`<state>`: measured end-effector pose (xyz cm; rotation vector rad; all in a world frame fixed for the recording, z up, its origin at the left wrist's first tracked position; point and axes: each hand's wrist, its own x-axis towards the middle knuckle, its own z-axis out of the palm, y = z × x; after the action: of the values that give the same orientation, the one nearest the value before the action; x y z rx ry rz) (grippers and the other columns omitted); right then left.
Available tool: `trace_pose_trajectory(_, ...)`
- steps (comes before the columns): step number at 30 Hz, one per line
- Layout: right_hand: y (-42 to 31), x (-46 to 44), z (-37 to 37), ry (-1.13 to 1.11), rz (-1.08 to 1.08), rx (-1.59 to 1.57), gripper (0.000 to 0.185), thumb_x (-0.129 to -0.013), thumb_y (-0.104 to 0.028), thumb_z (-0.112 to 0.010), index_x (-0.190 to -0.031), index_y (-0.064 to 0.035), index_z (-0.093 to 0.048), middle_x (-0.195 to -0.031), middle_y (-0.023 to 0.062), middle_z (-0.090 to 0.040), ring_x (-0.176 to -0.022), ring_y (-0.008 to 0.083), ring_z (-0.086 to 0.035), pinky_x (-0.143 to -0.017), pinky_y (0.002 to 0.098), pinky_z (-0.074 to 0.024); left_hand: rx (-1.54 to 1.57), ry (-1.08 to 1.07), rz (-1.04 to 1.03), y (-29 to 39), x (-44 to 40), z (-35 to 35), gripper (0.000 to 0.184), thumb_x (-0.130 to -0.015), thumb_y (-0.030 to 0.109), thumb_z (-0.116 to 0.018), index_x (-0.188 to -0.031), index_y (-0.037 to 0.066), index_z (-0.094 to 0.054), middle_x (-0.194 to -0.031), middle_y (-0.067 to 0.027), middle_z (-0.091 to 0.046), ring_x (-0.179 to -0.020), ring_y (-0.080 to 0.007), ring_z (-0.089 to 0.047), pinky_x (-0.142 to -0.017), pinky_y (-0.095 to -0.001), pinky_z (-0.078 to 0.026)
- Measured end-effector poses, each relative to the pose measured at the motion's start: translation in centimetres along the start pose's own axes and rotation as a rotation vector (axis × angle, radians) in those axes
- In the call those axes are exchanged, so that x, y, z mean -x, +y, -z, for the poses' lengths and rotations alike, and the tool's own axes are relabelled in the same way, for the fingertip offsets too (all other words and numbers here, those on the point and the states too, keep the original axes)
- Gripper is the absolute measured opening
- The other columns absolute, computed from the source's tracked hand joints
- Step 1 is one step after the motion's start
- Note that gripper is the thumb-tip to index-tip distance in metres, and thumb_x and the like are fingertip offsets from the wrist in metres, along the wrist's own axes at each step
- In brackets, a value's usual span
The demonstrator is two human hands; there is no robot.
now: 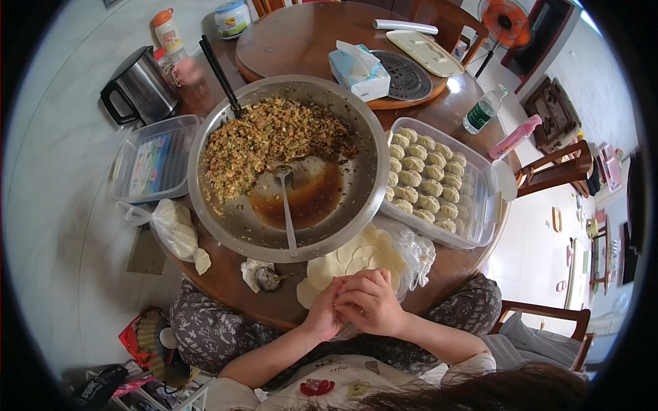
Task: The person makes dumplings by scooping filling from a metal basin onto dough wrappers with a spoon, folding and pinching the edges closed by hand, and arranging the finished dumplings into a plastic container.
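My left hand (325, 309) and my right hand (372, 300) are pressed together at the near table edge, fingers curled inward. Whatever lies between them is hidden by the fingers. Just beyond them, pale round dumpling wrappers (356, 253) overlap in a pile beside a crumpled plastic bag (415, 259). Past the wrappers stands a large steel bowl (205, 226) with chopped filling (267, 137) heaped on its far side and brown liquid on the near side. A spoon (287, 212) and black chopsticks (221, 75) rest in it. On the right, a clear plastic box (485, 236) holds rows of pleated dumplings (430, 187).
To the left are an electric kettle (140, 85), a clear lidded container (154, 161) and a tied plastic bag (175, 229). A small spoon on crumpled paper (260, 275) lies near the bowl. A tissue pack (359, 72), water bottle (484, 109) and pink bottle (515, 137) stand farther back.
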<state>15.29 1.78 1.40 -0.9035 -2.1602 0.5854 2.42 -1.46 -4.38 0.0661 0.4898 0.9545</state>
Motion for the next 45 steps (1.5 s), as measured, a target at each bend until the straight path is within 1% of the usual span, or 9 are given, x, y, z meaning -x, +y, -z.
trace_pose_trajectory(7, -0.4, 0.1, 0.3, -0.037, 0.111, 0.133, 0.021, -0.057, -0.013, -0.068, -0.077, -0.0136, -0.060, -0.087, -0.0018, -0.054, -0.088, 0.0177, -0.049, -0.071, 0.0330, -0.0319, -0.048, 0.035, 0.052, 0.0, 0.3, -0.7, 0.045, -0.091, 0.042, -0.025, -0.114, 0.005, -0.039, -0.105, -0.0071, -0.047, -0.096, -0.0137, -0.050, -0.081, -0.0263, -0.044)
trace_pose_trajectory(10, 0.1, 0.3, 0.1, -0.036, 0.129, 0.113, 0.029, -0.057, -0.017, -0.068, -0.084, -0.0123, -0.059, -0.091, -0.0004, -0.054, -0.092, 0.0178, -0.049, -0.073, 0.0337, -0.0314, 0.093, -0.208, 0.103, 0.4, 0.1, 0.2, 0.046, -0.090, 0.045, -0.026, -0.114, 0.008, -0.040, -0.106, -0.0068, -0.048, -0.098, -0.0151, -0.050, -0.082, -0.0294, -0.044)
trace_pose_trajectory(16, -0.2, -0.5, 1.5, -0.112, -0.018, 0.026, 0.051, -0.055, -0.024, -0.070, -0.102, -0.0117, -0.053, -0.099, 0.0004, -0.053, -0.096, 0.0194, -0.047, -0.077, 0.0352, -0.0306, 0.142, -0.011, 0.086, 1.4, 0.6, -1.4, 0.050, -0.088, 0.050, -0.027, -0.114, 0.010, -0.041, -0.108, -0.0067, -0.049, -0.097, -0.0181, -0.051, -0.082, -0.0342, -0.043)
trace_pose_trajectory(19, 0.1, -0.6, 1.7, -0.149, -0.012, 0.072, 0.053, -0.054, -0.025, -0.071, -0.102, -0.0119, -0.054, -0.099, 0.0002, -0.053, -0.096, 0.0194, -0.047, -0.079, 0.0354, -0.0305, 0.161, -0.396, -0.004, 1.0, -0.1, 0.7, 0.054, -0.089, 0.048, -0.018, -0.121, 0.008, -0.035, -0.119, -0.0095, -0.041, -0.112, -0.0211, -0.041, -0.092, -0.0371, -0.038)
trace_pose_trajectory(22, 0.4, -0.4, 1.5, -0.163, 0.045, 0.102, 0.051, -0.053, -0.026, -0.071, -0.099, -0.0122, -0.055, -0.097, -0.0003, -0.054, -0.094, 0.0186, -0.048, -0.079, 0.0354, -0.0304, 0.071, -0.071, 0.083, 0.8, 0.7, -0.3, 0.056, -0.087, 0.052, -0.024, -0.119, 0.007, -0.039, -0.115, -0.0087, -0.045, -0.105, -0.0217, -0.048, -0.088, -0.0358, -0.040)
trace_pose_trajectory(28, 0.8, -0.4, 1.7, -0.139, 0.049, 0.125, 0.041, -0.056, -0.020, -0.070, -0.094, -0.0122, -0.057, -0.089, 0.0002, -0.054, -0.087, 0.0173, -0.050, -0.077, 0.0336, -0.0327, -0.327, 0.000, -0.126, 1.5, 0.8, -1.7, 0.057, -0.089, 0.048, -0.023, -0.121, 0.003, -0.036, -0.118, -0.0105, -0.045, -0.106, -0.0218, -0.047, -0.088, -0.0339, -0.041)
trace_pose_trajectory(34, 1.1, -0.3, 2.8, -0.233, -0.123, -0.028, 0.033, -0.061, -0.013, -0.066, -0.092, -0.0080, -0.055, -0.086, 0.0059, -0.054, -0.077, 0.0235, -0.055, -0.066, 0.0322, -0.0438, -1.325, 0.045, -0.754, 4.2, 2.2, -2.9, 0.024, -0.084, 0.012, -0.051, -0.105, 0.001, -0.052, -0.101, -0.0119, -0.057, -0.092, -0.0201, -0.057, -0.081, -0.0302, -0.044)
trace_pose_trajectory(37, 1.1, -0.5, 3.1, -0.223, -0.168, -0.113, 0.032, -0.063, -0.012, -0.066, -0.093, -0.0059, -0.054, -0.085, 0.0083, -0.054, -0.074, 0.0262, -0.056, -0.064, 0.0330, -0.0465, -1.665, -0.059, -0.781, 5.2, 2.7, -3.6, 0.021, -0.076, -0.001, -0.057, -0.096, 0.001, -0.056, -0.100, -0.0104, -0.058, -0.086, -0.0189, -0.059, -0.074, -0.0273, -0.048)
trace_pose_trajectory(45, 1.3, -0.3, 3.0, -0.266, -0.216, -0.155, 0.031, -0.065, -0.011, -0.068, -0.092, -0.0052, -0.055, -0.085, 0.0074, -0.055, -0.076, 0.0236, -0.057, -0.065, 0.0309, -0.0477, -1.525, -0.064, -0.743, 4.6, 2.5, -3.2, 0.017, -0.072, -0.002, -0.062, -0.088, 0.001, -0.058, -0.089, -0.0094, -0.061, -0.074, -0.0157, -0.061, -0.062, -0.0244, -0.051)
